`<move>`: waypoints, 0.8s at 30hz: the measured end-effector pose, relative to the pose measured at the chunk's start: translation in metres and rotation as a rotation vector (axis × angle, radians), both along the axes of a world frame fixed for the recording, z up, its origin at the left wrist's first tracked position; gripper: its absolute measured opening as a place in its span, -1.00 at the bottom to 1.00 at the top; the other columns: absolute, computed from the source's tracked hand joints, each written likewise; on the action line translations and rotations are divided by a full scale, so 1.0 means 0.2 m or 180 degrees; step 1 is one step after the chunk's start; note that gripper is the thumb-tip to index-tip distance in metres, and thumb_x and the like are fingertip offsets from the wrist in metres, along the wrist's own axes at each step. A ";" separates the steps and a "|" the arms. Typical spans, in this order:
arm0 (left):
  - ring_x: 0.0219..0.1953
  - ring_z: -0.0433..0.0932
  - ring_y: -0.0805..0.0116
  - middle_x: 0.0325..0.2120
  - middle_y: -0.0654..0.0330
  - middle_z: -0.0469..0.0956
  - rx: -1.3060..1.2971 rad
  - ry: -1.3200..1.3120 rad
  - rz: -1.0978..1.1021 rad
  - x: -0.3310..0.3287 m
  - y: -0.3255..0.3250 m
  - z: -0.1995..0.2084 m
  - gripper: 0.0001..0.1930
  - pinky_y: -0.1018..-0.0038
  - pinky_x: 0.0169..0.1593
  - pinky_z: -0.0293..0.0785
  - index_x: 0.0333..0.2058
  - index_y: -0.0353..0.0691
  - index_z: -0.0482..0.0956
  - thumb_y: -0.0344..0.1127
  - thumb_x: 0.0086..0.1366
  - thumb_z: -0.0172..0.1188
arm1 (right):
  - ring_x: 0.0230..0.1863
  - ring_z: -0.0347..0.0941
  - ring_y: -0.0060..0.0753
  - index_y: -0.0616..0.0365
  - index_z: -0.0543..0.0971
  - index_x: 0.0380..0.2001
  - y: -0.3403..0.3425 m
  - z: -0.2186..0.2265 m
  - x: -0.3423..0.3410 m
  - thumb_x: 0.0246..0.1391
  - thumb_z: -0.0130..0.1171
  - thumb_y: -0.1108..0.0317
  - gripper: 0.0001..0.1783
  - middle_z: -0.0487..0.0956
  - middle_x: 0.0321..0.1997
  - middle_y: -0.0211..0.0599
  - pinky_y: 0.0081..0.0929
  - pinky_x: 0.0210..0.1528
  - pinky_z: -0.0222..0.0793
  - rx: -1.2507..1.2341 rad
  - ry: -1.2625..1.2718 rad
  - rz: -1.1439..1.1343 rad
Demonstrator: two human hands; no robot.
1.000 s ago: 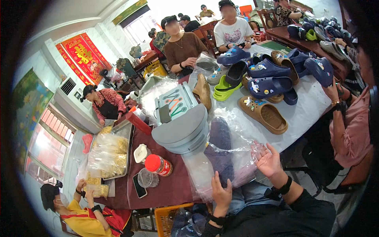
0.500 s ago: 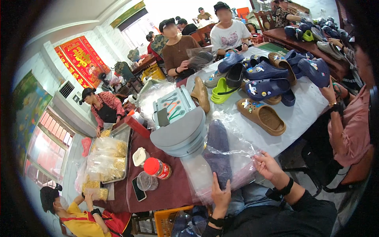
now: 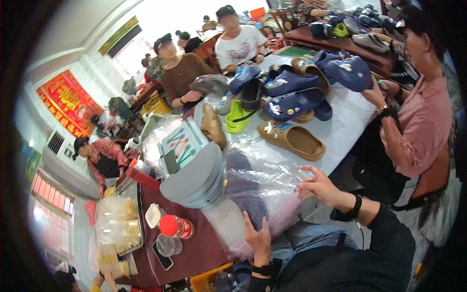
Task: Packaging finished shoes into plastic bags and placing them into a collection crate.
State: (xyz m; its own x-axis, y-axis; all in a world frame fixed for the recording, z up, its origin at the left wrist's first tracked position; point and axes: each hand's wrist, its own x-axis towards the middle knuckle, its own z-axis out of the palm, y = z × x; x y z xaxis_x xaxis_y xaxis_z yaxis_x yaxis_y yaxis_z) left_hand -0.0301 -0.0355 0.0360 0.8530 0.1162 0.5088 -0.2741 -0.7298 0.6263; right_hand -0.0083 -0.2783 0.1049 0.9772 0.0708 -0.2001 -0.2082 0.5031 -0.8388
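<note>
In front of me a navy clog (image 3: 248, 199) lies on the table, sole up, with a clear plastic bag (image 3: 277, 177) over it. At its near end is my left hand (image 3: 258, 241), its fingers stretched and apart, touching the clog. My right hand (image 3: 318, 187) pinches the bag's edge on the right, index finger raised. Just beyond the bag sits a brown clog (image 3: 294, 138) with charms on its top. Farther back are a pile of navy clogs (image 3: 294, 104) and a lime-green clog (image 3: 237, 117).
A grey box-like stand (image 3: 194, 175) is left of the bag. Near it are a red-lidded jar (image 3: 176, 227), a clear cup (image 3: 169, 245) and a phone (image 3: 162, 255). Bagged yellow pieces (image 3: 119, 219) fill a tray. At right a co-worker (image 3: 418, 131) holds a navy clog.
My view has turned to the right, so the table appears farther left. The bag now spreads over more of the clog. My left hand's fingers have moved farther apart at its near end.
</note>
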 end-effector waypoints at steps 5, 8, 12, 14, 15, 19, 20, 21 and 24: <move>-0.06 0.43 -0.20 -0.04 -0.22 0.41 0.0049 0.0121 0.0015 0.02 -0.05 -0.03 -0.29 0.19 -0.04 0.40 0.19 -0.30 0.20 -0.30 0.08 0.29 | -0.39 0.47 -0.56 0.16 0.29 0.01 -0.23 -0.01 0.12 0.01 0.22 0.41 -0.50 0.54 -0.36 -0.30 -0.53 -0.35 0.44 -0.2002 -0.0508 -0.0039; -0.08 0.43 -0.22 -0.05 -0.22 0.42 0.0140 0.0113 0.0123 0.01 -0.02 -0.08 -0.27 0.18 -0.05 0.40 0.20 -0.29 0.19 -0.27 0.07 0.30 | -0.38 0.45 -0.57 0.22 0.42 -0.13 -0.37 -0.11 0.34 0.00 0.20 0.39 -0.65 0.55 -0.34 -0.34 -0.56 -0.32 0.39 -0.2406 -0.1192 -0.0804; -0.05 0.43 -0.22 -0.03 -0.25 0.40 0.0015 -0.0154 -0.0007 0.03 0.02 -0.19 -0.22 0.18 -0.02 0.40 0.20 -0.33 0.17 -0.22 0.04 0.33 | -0.27 0.50 -0.35 0.28 0.43 -0.10 -0.50 -0.03 0.59 0.02 0.16 0.34 -0.63 0.54 -0.24 -0.19 -0.44 -0.20 0.41 -0.3337 -0.1247 -0.1556; 0.09 0.35 -0.19 0.08 -0.28 0.31 -0.0311 0.0000 -0.0053 0.01 0.08 -0.26 -0.17 0.22 0.12 0.29 0.23 -0.32 0.10 -0.27 0.03 0.33 | -0.03 0.43 -0.08 0.32 0.39 -0.02 -0.51 0.00 0.74 0.05 0.12 0.30 -0.55 0.47 -0.03 0.01 -0.32 0.03 0.32 -0.3607 -0.1307 -0.1813; 0.09 0.35 -0.19 0.08 -0.28 0.31 -0.0338 0.0004 -0.0046 0.02 0.08 -0.28 -0.17 0.22 0.12 0.29 0.23 -0.32 0.10 -0.27 0.03 0.33 | -0.03 0.43 -0.08 0.32 0.39 -0.02 -0.54 -0.01 0.82 0.05 0.12 0.30 -0.55 0.47 -0.03 0.01 -0.32 0.03 0.32 -0.3632 -0.1315 -0.1801; 0.07 0.36 -0.19 0.07 -0.28 0.32 -0.0382 0.0017 -0.0060 0.01 0.10 -0.28 -0.17 0.21 0.12 0.29 0.23 -0.33 0.08 -0.24 0.05 0.33 | 0.21 0.20 0.05 0.34 0.31 0.07 -0.62 -0.11 1.09 0.10 0.05 0.18 -0.45 0.28 0.21 0.09 -0.22 0.24 0.09 -0.4462 -0.1739 -0.2267; 0.07 0.37 -0.20 0.06 -0.29 0.32 -0.0367 0.0047 -0.0053 0.01 0.10 -0.28 -0.17 0.20 0.11 0.29 0.23 -0.34 0.09 -0.23 0.05 0.32 | 0.17 0.23 0.06 0.33 0.31 0.08 -0.64 -0.13 1.13 0.12 0.03 0.14 -0.44 0.33 0.16 0.11 -0.20 0.22 0.11 -0.4722 -0.1702 -0.2326; 0.06 0.37 -0.21 0.05 -0.30 0.32 -0.0348 0.0075 -0.0051 0.01 0.10 -0.29 -0.17 0.19 0.11 0.29 0.23 -0.35 0.09 -0.21 0.06 0.32 | 0.14 0.27 0.08 0.32 0.30 0.08 -0.65 -0.15 1.16 0.13 0.01 0.10 -0.42 0.37 0.11 0.13 -0.17 0.19 0.13 -0.4980 -0.1658 -0.2390; 0.04 0.38 -0.21 0.05 -0.30 0.33 -0.0271 0.0074 0.0035 0.00 0.11 -0.30 -0.18 0.18 0.08 0.32 0.22 -0.38 0.09 -0.18 0.06 0.31 | -0.09 0.41 0.19 0.24 0.31 0.07 -0.55 -0.16 1.21 0.15 -0.03 0.08 -0.46 0.50 -0.14 0.19 -0.05 0.02 0.23 -0.5109 -0.0881 -0.1711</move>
